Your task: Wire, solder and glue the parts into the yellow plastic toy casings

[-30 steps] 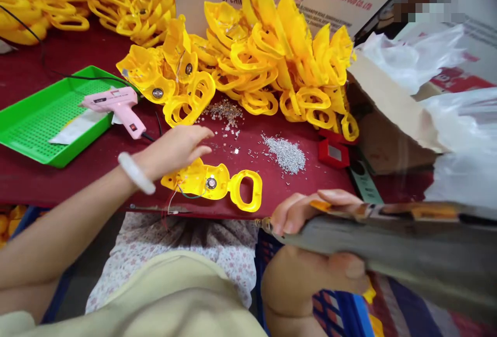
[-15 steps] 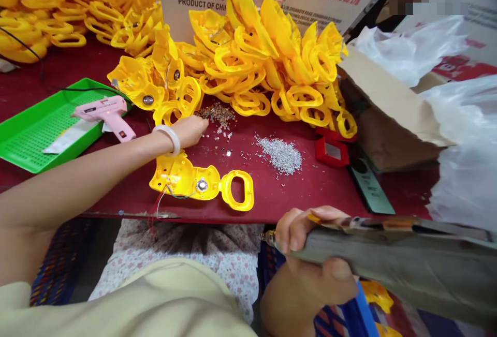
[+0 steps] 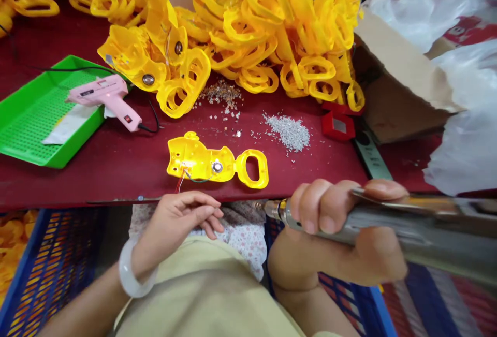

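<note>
My right hand is wrapped round a grey power screwdriver, its tip pointing left over my lap. By the table's front edge, my left hand is closed, thumb against the bent fingers; whatever it may hold is too small or hidden to make out. Just beyond it lies an open yellow plastic housing with a ring-shaped end, a round metal part and thin wires hanging over the edge. Behind the housing are a heap of small metal parts and a heap of silver screws.
Many yellow housings are piled at the back. A pink glue gun rests on the rim of a green tray at left. A red block, a cardboard box and plastic bags stand at right. Blue crates are below.
My left hand has come back from the small metal parts to the table's front edge. My right hand has lifted the screwdriver slightly. The view has tilted down.
</note>
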Motion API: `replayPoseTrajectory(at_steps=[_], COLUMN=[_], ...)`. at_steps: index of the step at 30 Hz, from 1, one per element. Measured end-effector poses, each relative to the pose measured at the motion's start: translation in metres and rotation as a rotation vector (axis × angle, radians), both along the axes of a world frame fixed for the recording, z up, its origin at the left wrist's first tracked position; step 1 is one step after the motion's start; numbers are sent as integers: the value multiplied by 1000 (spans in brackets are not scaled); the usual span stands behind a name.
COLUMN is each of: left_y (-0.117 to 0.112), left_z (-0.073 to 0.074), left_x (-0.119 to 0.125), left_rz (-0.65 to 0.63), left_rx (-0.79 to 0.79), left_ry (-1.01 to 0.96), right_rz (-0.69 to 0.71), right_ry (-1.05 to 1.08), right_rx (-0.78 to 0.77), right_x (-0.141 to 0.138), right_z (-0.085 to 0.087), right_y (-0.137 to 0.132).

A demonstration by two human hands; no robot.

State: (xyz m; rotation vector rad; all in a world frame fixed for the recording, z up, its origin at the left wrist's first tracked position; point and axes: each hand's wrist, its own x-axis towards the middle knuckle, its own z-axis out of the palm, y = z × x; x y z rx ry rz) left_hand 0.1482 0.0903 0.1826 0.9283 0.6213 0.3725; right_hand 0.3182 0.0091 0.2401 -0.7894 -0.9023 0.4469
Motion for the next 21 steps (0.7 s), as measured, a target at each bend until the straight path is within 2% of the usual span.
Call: replayPoseTrajectory(at_steps=[3,6,10,21], left_y=[-22,-28,-26,-27], left_z=[-25,-37,-41,-35], left_x=[4,7,5,9], left_rz=[101,116,118,123], left_rx=[-361,-524,-566,-565], left_ry=[-60,-101,-116,-149], right_rz=[121,177,172,175], right_ry=[-84,-106,-79,-85], right_rx=[46,3,-73,-36], right_x=[-8,-19,-30,-28], right_z=[5,7,6,-3], right_y=[5,5,1,0])
